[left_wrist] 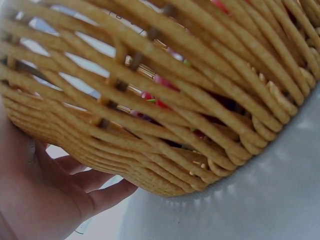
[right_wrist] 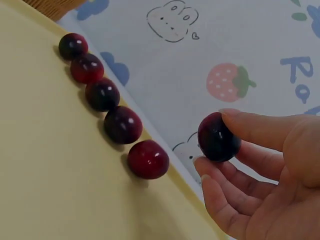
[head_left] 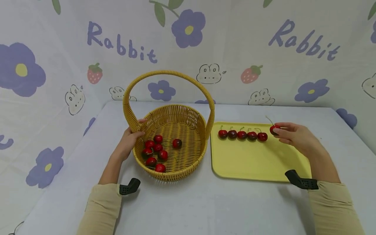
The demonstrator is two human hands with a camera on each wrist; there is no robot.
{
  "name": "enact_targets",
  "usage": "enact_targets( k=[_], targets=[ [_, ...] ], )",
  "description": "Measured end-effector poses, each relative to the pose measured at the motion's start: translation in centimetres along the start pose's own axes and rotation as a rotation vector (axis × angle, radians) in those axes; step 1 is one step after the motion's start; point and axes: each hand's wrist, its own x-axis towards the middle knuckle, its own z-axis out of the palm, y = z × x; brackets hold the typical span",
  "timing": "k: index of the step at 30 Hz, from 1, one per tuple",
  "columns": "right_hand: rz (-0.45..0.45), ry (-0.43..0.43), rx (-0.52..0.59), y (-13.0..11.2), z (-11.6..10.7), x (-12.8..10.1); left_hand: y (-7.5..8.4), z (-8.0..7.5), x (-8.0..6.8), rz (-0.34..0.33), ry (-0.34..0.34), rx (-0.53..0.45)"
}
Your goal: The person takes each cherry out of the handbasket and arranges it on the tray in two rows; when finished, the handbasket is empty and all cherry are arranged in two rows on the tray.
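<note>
The right hand [head_left: 296,137] pinches 1 cherry [head_left: 274,129] at its fingertips, just beside a row of 5 cherries [head_left: 242,134] on the yellow tray [head_left: 252,163]. The left hand [head_left: 129,140] grips the basket [head_left: 170,173] rim, 7 cherries inside, on the counter [head_left: 205,209].
</note>
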Motion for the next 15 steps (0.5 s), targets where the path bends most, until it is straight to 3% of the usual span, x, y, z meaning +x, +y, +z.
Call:
enact_targets(
  k=[10, 15],
  targets=[
    [0.011, 0.051, 0.058, 2.1, 0.1, 1.3, -0.1, -0.1, 0.1, 0.0, 0.001, -0.003],
    [0.032, 0.078, -0.032, 2.5, 0.5, 1.4, -0.2, 0.0, 0.1, 0.0, 0.0, -0.003]
  ],
)
